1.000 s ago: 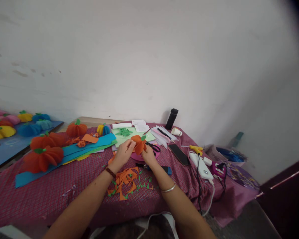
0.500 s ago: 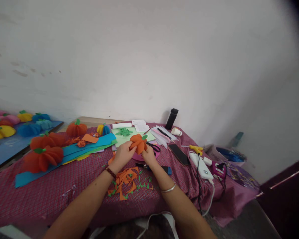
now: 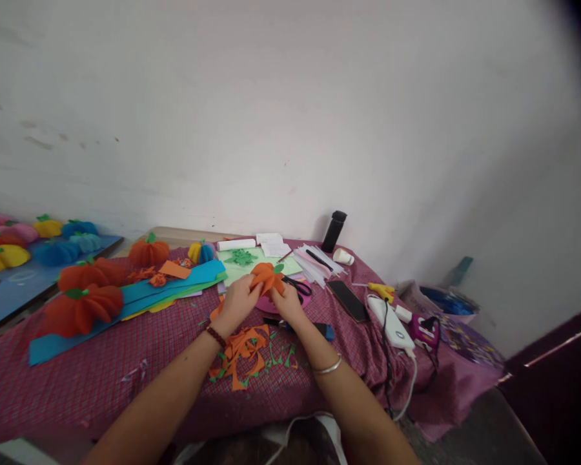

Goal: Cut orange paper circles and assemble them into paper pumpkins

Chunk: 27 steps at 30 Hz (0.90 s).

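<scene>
An orange paper pumpkin [image 3: 267, 276] with a green leaf on top is held up over the table between my two hands. My left hand [image 3: 241, 298] is closed on its left side. On its lower right side, the fingers of my right hand [image 3: 287, 302] pinch the paper folds. Just behind my right hand lie black-handled scissors [image 3: 300, 285] on a round pink piece [image 3: 310, 301]. Orange paper scraps [image 3: 244, 352] mixed with green bits lie below my wrists. Finished orange paper pumpkins [image 3: 84, 309] stand at the left.
Blue paper strips [image 3: 145, 298] lie left of my hands. A phone [image 3: 347, 300], a white power bank [image 3: 391, 323] with cables and a yellow glue gun [image 3: 381, 290] lie at the right. A black bottle [image 3: 334, 231] stands near the wall. More coloured pumpkins sit on a blue board [image 3: 39, 284].
The paper pumpkin has turned and tilted slightly in my hands. My right hand has shifted a little to the left along its lower side.
</scene>
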Available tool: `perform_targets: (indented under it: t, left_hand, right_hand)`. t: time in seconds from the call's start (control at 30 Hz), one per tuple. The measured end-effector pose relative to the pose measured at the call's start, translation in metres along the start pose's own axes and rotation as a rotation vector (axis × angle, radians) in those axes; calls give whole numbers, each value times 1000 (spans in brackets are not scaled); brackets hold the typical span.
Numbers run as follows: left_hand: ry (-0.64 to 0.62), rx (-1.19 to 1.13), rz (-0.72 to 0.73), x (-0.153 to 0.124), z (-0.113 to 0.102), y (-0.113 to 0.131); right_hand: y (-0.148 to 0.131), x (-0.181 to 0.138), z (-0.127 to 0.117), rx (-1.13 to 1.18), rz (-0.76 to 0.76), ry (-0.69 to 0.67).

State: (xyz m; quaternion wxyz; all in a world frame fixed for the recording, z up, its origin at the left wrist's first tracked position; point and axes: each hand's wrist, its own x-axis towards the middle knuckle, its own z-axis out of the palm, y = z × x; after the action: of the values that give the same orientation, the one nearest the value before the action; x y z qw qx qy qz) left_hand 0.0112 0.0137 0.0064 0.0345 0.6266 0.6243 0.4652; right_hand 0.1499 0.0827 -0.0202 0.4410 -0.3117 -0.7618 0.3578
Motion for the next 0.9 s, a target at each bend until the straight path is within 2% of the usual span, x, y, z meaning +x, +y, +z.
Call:
perform_targets:
  t: [0.2, 0.9]
  left_hand:
    - [-27, -20, 22, -1, 0, 1]
    - [-71, -16, 34, 0, 4, -6]
  right_hand:
    - [-1, 0, 0, -13, -70, -33]
    - [-5, -1, -2, -27, -44, -48]
